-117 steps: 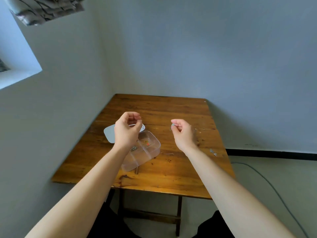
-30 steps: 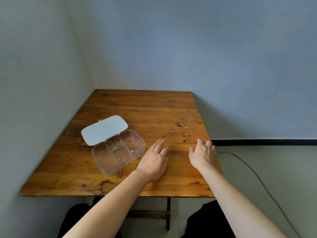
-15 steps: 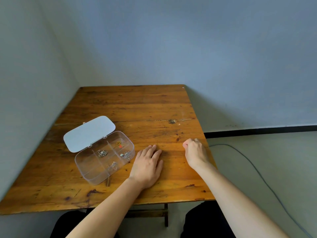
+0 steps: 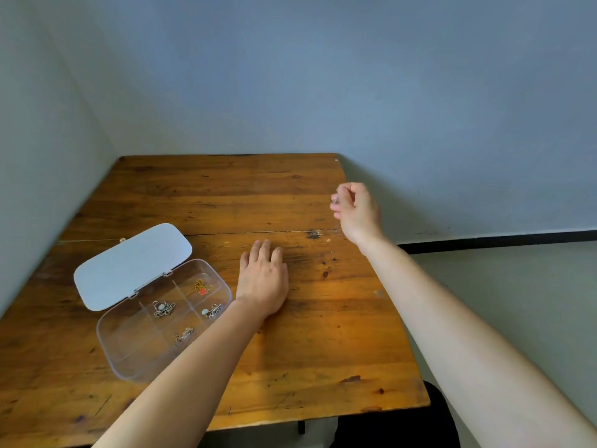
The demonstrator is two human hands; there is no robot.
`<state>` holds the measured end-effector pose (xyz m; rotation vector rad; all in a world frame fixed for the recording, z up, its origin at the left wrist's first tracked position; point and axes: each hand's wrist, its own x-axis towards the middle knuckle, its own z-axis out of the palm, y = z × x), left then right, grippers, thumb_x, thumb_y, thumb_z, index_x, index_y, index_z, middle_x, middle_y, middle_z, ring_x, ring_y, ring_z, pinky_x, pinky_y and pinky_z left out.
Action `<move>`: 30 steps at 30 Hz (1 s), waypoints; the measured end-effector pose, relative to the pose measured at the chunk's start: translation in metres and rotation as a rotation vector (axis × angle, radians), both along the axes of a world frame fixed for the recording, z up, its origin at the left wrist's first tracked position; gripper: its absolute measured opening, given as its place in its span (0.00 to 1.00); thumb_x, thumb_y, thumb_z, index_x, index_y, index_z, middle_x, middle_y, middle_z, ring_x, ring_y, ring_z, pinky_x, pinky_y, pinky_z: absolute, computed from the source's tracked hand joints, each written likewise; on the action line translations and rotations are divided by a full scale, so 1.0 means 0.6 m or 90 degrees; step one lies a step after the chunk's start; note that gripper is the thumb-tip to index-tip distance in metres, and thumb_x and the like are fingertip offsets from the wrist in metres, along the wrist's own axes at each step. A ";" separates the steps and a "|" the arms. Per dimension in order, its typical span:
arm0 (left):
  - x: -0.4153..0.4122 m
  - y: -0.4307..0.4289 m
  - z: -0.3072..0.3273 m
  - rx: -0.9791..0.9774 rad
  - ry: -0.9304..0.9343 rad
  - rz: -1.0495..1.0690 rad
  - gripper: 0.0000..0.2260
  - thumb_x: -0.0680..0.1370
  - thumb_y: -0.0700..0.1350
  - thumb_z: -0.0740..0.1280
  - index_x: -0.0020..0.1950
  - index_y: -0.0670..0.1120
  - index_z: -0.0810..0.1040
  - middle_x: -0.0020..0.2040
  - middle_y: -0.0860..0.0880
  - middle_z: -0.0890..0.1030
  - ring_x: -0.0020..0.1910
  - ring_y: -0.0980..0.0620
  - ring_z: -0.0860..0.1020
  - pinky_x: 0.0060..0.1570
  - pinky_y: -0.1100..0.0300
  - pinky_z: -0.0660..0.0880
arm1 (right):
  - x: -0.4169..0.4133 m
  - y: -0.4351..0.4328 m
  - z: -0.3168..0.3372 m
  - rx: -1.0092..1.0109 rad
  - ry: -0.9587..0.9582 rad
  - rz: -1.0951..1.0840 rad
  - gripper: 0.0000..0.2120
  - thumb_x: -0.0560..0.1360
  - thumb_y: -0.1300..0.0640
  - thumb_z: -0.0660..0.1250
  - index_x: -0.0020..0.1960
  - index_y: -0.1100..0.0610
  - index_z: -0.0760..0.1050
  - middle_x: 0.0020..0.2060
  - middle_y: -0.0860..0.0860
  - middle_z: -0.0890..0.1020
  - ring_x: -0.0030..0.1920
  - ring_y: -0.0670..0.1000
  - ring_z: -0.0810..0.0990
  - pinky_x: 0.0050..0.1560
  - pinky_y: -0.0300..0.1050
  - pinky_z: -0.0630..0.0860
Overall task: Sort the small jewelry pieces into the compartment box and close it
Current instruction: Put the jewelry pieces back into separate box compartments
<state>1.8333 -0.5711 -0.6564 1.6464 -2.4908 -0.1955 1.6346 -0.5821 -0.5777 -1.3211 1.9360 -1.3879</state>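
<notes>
Four compartments of the clear box (image 4: 129, 347) are already holding small jewelry pieces, among them a gold chain with a red charm (image 4: 200, 287) and a silvery cluster (image 4: 163, 308), while the white lid (image 4: 132, 265) is lying folded back on the wooden table (image 4: 323, 344). The right hand (image 4: 357, 211) is hovering above the table's right side, well apart from the box, with its fingertips pinched on something tiny and pale (image 4: 336, 198); it is too small and blurred to identify, though it is probably one more piece. The left hand (image 4: 263, 281) is resting flat and empty on the table, fingers spread, just beside the box's right end. The main risk is lying in the carry: such a light pinch on so small a thing is likely to slip on the way across, and a dropped piece could bounce off the near edge or vanish against the dark grain. The left forearm (image 4: 193, 360) is also crossing the box's near corner, so a careless pull could be nudging the box and mixing its contents.
</notes>
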 end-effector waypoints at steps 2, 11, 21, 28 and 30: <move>-0.003 -0.011 -0.012 0.005 -0.018 0.018 0.21 0.83 0.52 0.51 0.74 0.46 0.65 0.78 0.41 0.62 0.78 0.41 0.56 0.74 0.42 0.54 | 0.001 -0.032 0.001 0.031 0.021 0.029 0.07 0.85 0.53 0.56 0.55 0.52 0.73 0.52 0.50 0.81 0.48 0.50 0.84 0.47 0.47 0.80; 0.002 -0.008 -0.036 -0.059 0.041 0.043 0.24 0.81 0.54 0.49 0.70 0.46 0.71 0.74 0.42 0.70 0.75 0.41 0.63 0.73 0.41 0.57 | 0.030 -0.134 -0.059 0.129 0.064 0.064 0.10 0.83 0.54 0.60 0.56 0.55 0.80 0.53 0.51 0.83 0.51 0.52 0.81 0.48 0.44 0.74; 0.002 -0.008 -0.037 -0.073 0.056 0.050 0.22 0.80 0.53 0.50 0.68 0.46 0.73 0.72 0.42 0.72 0.74 0.41 0.65 0.72 0.40 0.59 | 0.000 -0.112 -0.117 0.201 0.179 -0.029 0.12 0.82 0.61 0.61 0.59 0.59 0.82 0.61 0.55 0.81 0.63 0.57 0.77 0.58 0.47 0.74; -0.006 -0.015 -0.014 0.051 0.008 0.044 0.20 0.83 0.50 0.51 0.74 0.47 0.66 0.79 0.43 0.61 0.78 0.42 0.55 0.75 0.42 0.52 | 0.001 -0.058 -0.090 0.201 0.163 0.019 0.16 0.82 0.61 0.58 0.66 0.53 0.77 0.65 0.53 0.78 0.65 0.55 0.75 0.59 0.42 0.70; -0.003 -0.015 0.014 0.108 0.030 0.044 0.20 0.82 0.44 0.53 0.75 0.45 0.66 0.78 0.43 0.62 0.78 0.42 0.56 0.75 0.45 0.55 | 0.006 -0.039 -0.074 0.195 0.156 0.024 0.17 0.83 0.61 0.57 0.66 0.52 0.77 0.65 0.52 0.78 0.62 0.55 0.77 0.58 0.44 0.74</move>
